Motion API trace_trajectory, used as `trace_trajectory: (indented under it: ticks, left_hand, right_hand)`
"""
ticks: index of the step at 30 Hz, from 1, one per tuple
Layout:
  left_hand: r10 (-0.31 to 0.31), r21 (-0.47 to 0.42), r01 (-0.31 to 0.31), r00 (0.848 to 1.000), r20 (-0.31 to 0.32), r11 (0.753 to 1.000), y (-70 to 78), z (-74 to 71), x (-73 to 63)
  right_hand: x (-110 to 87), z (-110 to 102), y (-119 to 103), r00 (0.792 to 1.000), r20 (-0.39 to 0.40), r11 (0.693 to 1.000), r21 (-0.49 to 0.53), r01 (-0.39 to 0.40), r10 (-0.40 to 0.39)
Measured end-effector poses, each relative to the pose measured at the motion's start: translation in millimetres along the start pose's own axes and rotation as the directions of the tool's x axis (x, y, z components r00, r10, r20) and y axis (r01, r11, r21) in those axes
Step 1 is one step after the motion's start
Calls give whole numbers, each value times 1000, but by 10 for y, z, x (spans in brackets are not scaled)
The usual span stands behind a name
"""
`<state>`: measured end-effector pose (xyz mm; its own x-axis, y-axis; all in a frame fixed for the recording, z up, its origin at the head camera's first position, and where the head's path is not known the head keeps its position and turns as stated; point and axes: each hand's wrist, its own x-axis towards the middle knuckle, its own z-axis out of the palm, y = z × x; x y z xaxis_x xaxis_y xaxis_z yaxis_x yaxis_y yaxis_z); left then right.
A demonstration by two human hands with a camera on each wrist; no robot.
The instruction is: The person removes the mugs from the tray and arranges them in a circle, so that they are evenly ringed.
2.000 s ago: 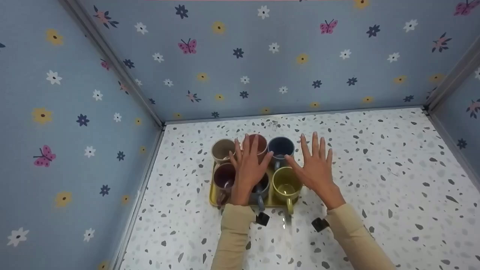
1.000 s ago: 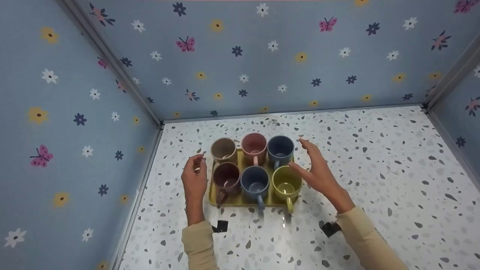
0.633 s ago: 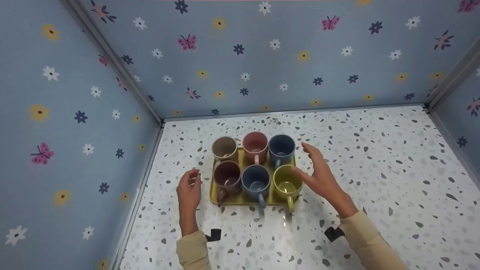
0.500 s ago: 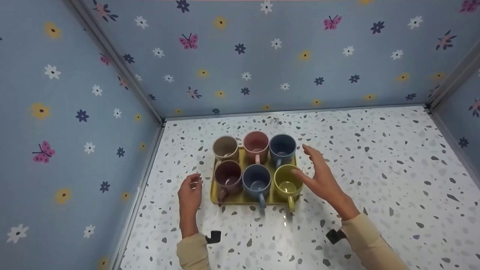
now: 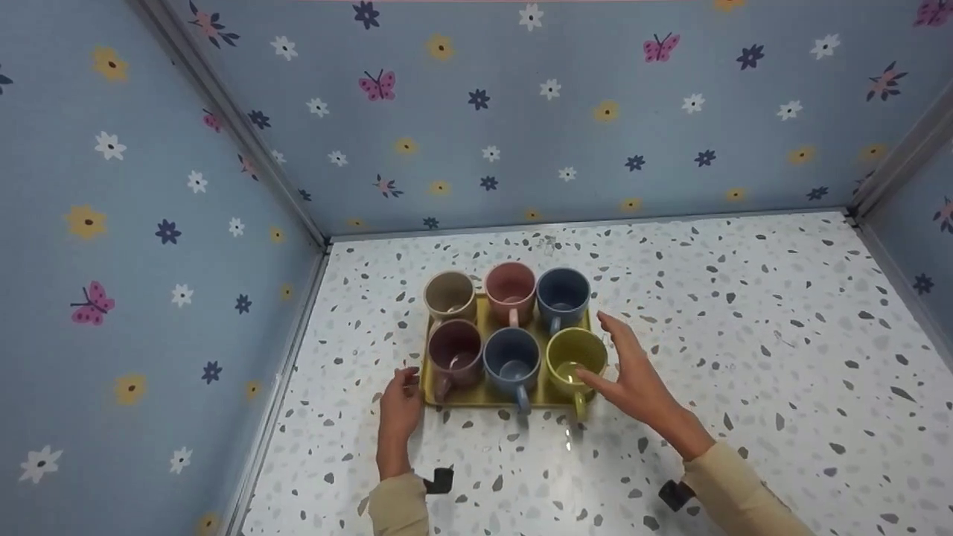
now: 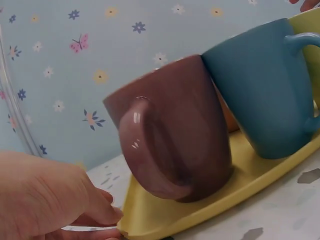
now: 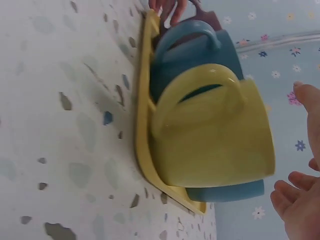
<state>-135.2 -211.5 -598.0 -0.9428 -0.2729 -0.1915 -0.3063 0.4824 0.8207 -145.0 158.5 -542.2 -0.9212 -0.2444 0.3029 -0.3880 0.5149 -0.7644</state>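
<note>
Round maroon ceramic-looking mug [image 6: 200,120] is glossy, rectangular yellow plastic-looking tray [image 6: 150,217] smooth, white speckled tabletop [image 5: 752,357] shiny, beige sleeves [image 5: 399,508] cloth.

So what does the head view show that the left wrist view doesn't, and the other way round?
Only the head view shows the back blue mug, the right sleeve and the inside of the maroon mug. Only the left wrist view shows the gap through the maroon mug's handle, seen side-on. Both show the maroon mug, the front blue mug, the yellow tray, the left hand and the flowered wall.
</note>
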Motion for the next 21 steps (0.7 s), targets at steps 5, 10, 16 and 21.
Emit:
trace_trajectory:
  ticks: [5,10,16,21]
  left_hand:
    - [-46,-18,46,999,-15,999,-21,71,11]
    - [-42,-10,41,998,-43,999,-7,101,20]
    - [-57,1,58,995,-82,998,19,145,18]
    - [-83,-7,82,993,-87,997,32,179,13]
  right_hand:
    - [-55,68,-3,1000,13,999,24,-27,27]
    - [-72,136,-15,999,21,998,49,-26,25]
    - [-63,208,-15,1000,5,1000,12,23,-23]
    - [-63,252,21,1000,9,1000,-2,26,-26]
